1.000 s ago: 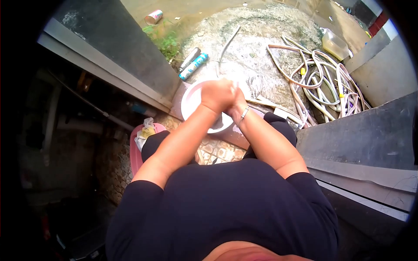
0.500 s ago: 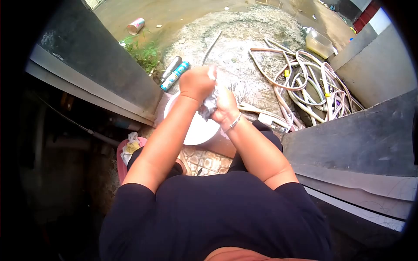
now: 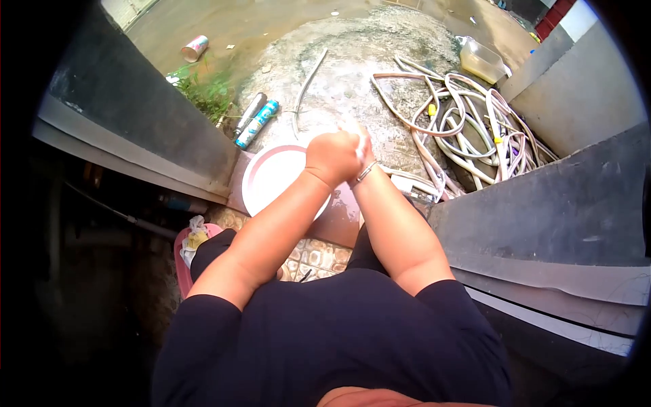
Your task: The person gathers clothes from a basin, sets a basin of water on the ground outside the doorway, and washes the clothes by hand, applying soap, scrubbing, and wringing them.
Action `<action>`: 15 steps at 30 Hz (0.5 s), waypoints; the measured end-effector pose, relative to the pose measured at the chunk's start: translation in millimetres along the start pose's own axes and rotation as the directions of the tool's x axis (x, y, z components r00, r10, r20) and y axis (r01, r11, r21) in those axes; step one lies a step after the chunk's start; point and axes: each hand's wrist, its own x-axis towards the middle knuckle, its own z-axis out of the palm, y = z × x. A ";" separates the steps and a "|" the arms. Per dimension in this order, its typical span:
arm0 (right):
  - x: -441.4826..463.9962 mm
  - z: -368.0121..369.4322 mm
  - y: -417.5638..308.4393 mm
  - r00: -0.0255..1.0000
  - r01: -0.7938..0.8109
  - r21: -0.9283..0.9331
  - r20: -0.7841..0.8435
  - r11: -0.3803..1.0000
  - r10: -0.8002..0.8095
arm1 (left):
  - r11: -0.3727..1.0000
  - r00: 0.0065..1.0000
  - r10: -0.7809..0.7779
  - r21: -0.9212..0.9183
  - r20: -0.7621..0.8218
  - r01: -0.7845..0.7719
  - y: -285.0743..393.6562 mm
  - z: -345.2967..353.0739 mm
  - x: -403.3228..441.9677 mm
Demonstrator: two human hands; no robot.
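My left hand is a closed fist pressed against my right hand, just beyond the right rim of a white basin. White suds show on my fingers. The right hand wears a bracelet at its wrist, and its fingers are mostly hidden behind the left. Whatever lies between the two hands is covered by them. The basin stands on a reddish-brown tiled step, partly behind my left forearm.
A blue can and a dark can lie beyond the basin. A coiled hose spreads at right, with a clear plastic tub behind. Walls flank both sides. A pink container holding cloths stands at left.
Both hands have moved right, from above the basin to past its rim. A dark grey, soapy, cloth-like bundle seen between them before is now hidden. The view has shifted slightly.
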 end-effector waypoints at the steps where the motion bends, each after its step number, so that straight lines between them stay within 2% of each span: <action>1: 2.6 36.0 -2.3 0.913 -0.026 -0.046 -0.408 0.999 0.005 | 0.999 0.996 -0.034 0.021 -0.081 0.036 -3.4 -2.9 5.2; 2: 6.8 73.7 1.3 0.668 -0.065 -0.074 -0.744 0.995 -0.012 | 0.996 0.984 -0.068 0.041 -0.164 0.076 -13.2 -9.4 12.2; 3: 10.8 106.6 6.6 0.678 -0.106 -0.206 -0.730 0.973 -0.081 | 0.976 0.967 -0.218 -0.045 -0.130 0.214 -19.1 -25.7 23.7; 4: 7.4 92.5 7.6 0.764 -0.144 -0.017 -0.637 0.989 0.100 | 0.970 0.965 -0.243 0.001 -0.094 0.244 -25.1 -38.0 30.1; 6: 1.9 84.7 -3.3 0.896 -0.241 -0.169 -0.416 0.956 0.152 | 0.970 0.962 -0.226 0.050 -0.151 0.236 -32.9 -43.0 33.9; 7: 2.1 91.4 -4.5 0.898 -0.238 -0.170 -0.413 0.956 0.150 | 0.971 0.963 -0.222 0.053 -0.152 0.233 -36.7 -43.9 32.6; 9: 3.1 108.4 -12.3 0.860 -0.101 -0.198 -0.510 0.975 -0.014 | 0.955 0.955 -0.294 -0.044 -0.048 0.292 -44.6 -43.8 32.9; 10: 3.0 104.1 -15.7 0.861 -0.095 -0.201 -0.508 0.975 -0.021 | 0.957 0.956 -0.288 -0.045 -0.049 0.286 -47.4 -45.7 30.7; 13: 4.9 88.4 -24.3 0.802 -0.031 -0.217 -0.588 0.976 -0.105 | 0.904 0.924 -0.344 -0.205 0.169 0.375 -64.0 -51.8 19.1; 14: 4.8 84.4 -28.2 0.803 -0.060 -0.198 -0.592 0.978 -0.070 | 0.904 0.922 -0.347 -0.199 0.170 0.377 -67.2 -50.4 16.3; 15: 5.5 78.9 -28.7 0.810 -0.044 -0.196 -0.581 0.980 -0.080 | 0.878 0.921 -0.327 -0.292 0.214 0.379 -68.4 -50.4 13.2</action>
